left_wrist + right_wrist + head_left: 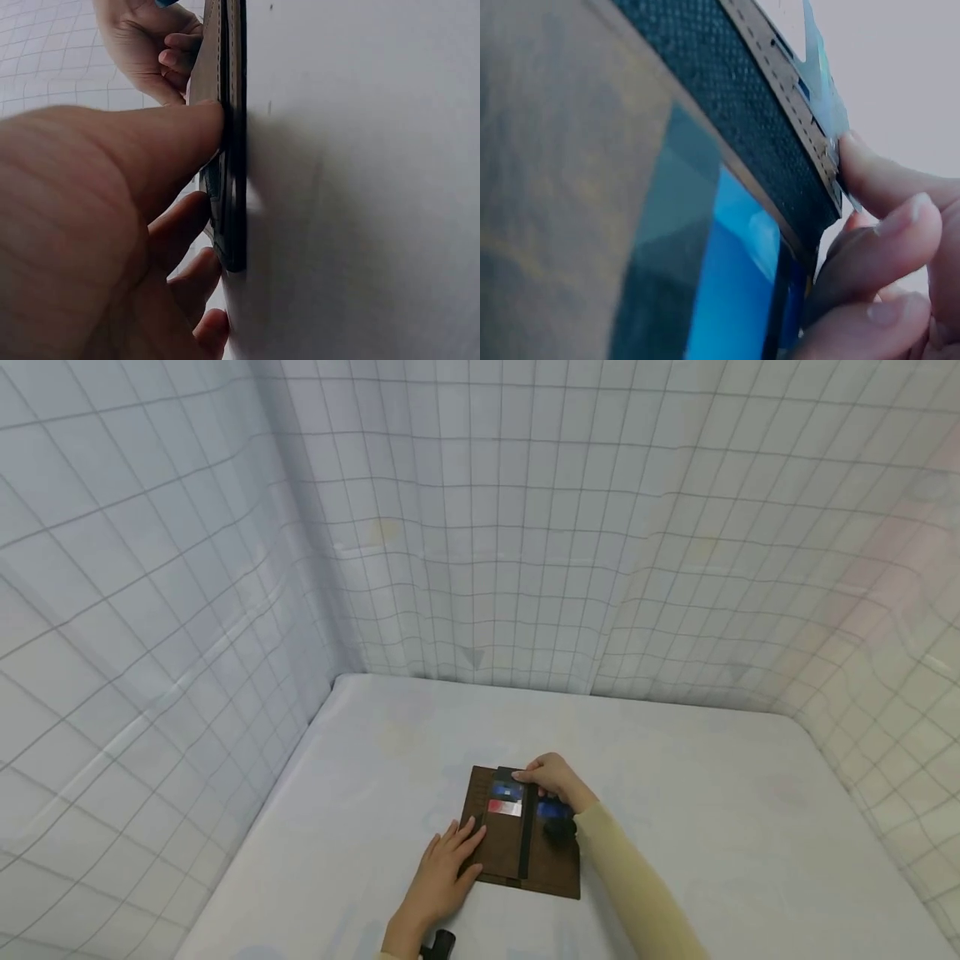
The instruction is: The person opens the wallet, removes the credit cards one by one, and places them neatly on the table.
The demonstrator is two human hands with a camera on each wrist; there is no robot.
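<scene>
A brown wallet (498,847) lies unfolded on the white table, with a black elastic band (527,843) running down its inner flap. Cards sit in its slots: a red-and-white card (504,807), a blue card (507,791) and a dark one on top. My right hand (553,777) pinches the top edge of the flap beside the band, thumb over the card side and fingers curled behind. Another blue card (735,277) shows in the wallet's other half in the right wrist view. My left hand (444,872) rests with spread fingers on the wallet's lower left edge.
The white table (360,793) surrounds the wallet. Grid-patterned white curtains (480,543) hang behind and at both sides. A black wrist camera (441,945) sits at the left wrist, another black device (557,831) under the right wrist.
</scene>
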